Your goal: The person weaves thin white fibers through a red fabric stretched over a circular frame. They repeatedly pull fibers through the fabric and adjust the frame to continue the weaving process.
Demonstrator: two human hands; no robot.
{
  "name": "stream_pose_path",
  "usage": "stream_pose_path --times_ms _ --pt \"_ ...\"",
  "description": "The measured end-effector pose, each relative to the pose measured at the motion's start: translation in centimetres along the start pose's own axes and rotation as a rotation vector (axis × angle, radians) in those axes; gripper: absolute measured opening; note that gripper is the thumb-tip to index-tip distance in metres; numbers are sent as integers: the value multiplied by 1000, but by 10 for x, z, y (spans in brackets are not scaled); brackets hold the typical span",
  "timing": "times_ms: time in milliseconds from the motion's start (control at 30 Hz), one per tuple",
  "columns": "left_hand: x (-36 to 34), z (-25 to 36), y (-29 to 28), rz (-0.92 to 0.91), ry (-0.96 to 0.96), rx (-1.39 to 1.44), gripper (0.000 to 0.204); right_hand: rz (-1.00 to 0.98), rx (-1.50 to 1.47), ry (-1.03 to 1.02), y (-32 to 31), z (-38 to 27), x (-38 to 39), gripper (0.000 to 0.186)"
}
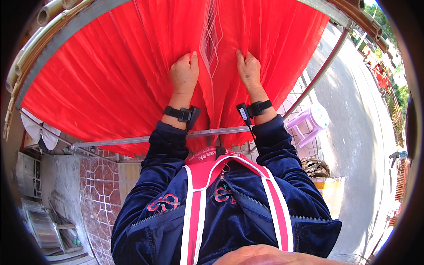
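Observation:
A wide sheet of bright red fabric (110, 66) lies in long gathered folds across a metal frame (115, 142) in front of me. My left hand (184, 74) is closed on a bunch of it, thumb pointing away from me. A little to the right, my right hand (250, 70) pinches another fold between thumb and fingers. Between the two hands runs a narrow gap, where pale crossing threads (211, 37) form an open lattice. Both forearms reach forward in dark blue sleeves, with a black strap device on each wrist. The fabric hides some of my fingers.
Bamboo poles (47, 17) run along the frame's far left edge. To the right, a sloping metal pole (322, 73) borders the fabric. A light purple stool (317, 117) and a cardboard box (329, 190) stand beside the paved road (353, 132). Metal racks (42, 225) are at lower left.

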State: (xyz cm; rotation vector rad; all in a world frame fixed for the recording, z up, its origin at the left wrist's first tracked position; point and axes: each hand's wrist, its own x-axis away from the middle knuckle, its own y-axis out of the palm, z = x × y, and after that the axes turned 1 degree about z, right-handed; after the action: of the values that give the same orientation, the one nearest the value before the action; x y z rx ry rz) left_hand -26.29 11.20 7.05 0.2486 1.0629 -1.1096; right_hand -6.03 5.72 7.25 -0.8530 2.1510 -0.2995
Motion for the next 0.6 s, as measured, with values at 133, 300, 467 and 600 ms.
stream_pose_path --times_ms 133,300,467,600 --pt "29 -4 24 -143 -39 -59 40 -178 -53 7 30 13 27 45" --pt "74 -23 46 -367 -155 -137 42 -224 -48 -3 68 37 59 46" --pt "94 -42 54 -376 -141 -96 42 -265 -11 56 83 64 64 43" --pt "90 -58 49 -348 -154 -86 41 -269 -58 82 76 84 58 43"
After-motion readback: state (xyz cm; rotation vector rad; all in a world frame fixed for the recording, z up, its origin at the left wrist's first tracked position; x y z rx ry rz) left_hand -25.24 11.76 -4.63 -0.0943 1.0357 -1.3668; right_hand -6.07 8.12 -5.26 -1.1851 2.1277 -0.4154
